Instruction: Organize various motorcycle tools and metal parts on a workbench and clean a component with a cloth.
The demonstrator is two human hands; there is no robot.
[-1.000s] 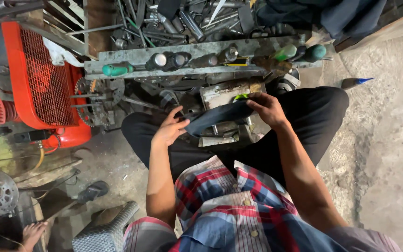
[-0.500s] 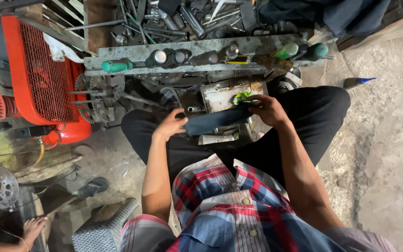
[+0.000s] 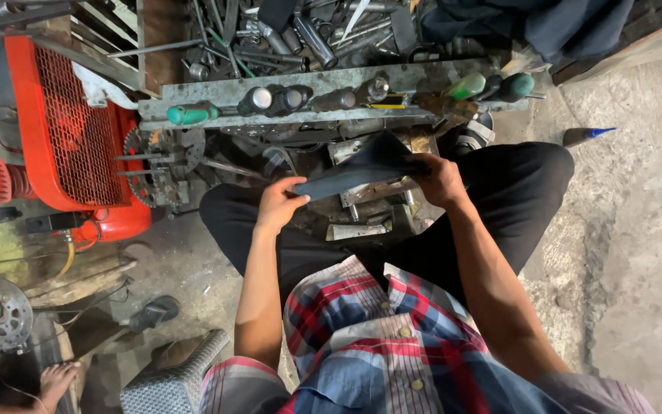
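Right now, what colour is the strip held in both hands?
Black: the rubber strip, between left hand and right hand. Head view.

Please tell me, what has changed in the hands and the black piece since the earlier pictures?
The black rubber piece was curved and lay almost level between the hands; now it looks flatter and tilts up toward the right hand. The left hand has shifted slightly lower. Both hands still grip its ends. The red compressor and tool rack stayed put.
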